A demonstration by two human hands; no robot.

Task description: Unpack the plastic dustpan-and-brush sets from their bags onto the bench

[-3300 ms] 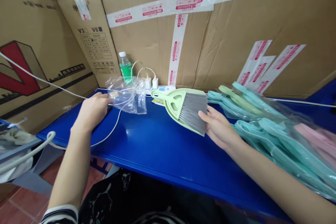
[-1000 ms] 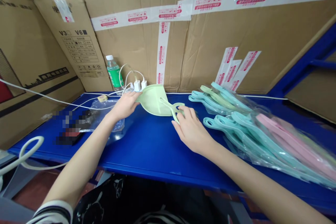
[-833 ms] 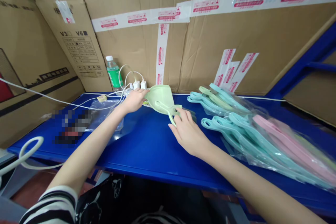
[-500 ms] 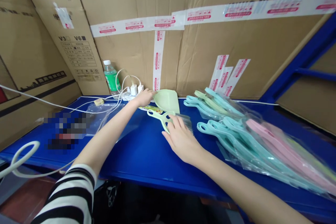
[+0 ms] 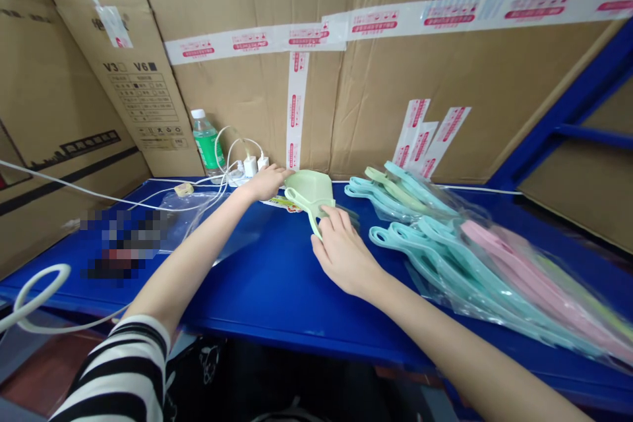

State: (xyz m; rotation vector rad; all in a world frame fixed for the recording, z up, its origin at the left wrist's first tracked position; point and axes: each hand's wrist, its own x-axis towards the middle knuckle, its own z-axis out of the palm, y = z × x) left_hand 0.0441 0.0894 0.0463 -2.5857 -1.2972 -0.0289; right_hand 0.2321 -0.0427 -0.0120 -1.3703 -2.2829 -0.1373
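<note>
While the left hand [image 5: 267,182] touches the rim of the pale green plastic dustpan [image 5: 310,184], grip unclear, the right hand [image 5: 343,257] curls narrow over the green-handled, grey-bristled hand brush [image 5: 299,201]. Brush axis runs diagonally, loop handle toward the dustpan; right hand sits nearer the bristle end.

A dustpan [image 5: 309,188] lay on the counter [image 5: 277,297], bagged dustpans [image 5: 469,257] lay to its right, a plastic bag [image 5: 182,208] lay to its left, a power strip [image 5: 239,178] and a bottle [image 5: 205,145] stood behind it, against cardboard boxes [image 5: 420,92] along the counter's back edge
</note>
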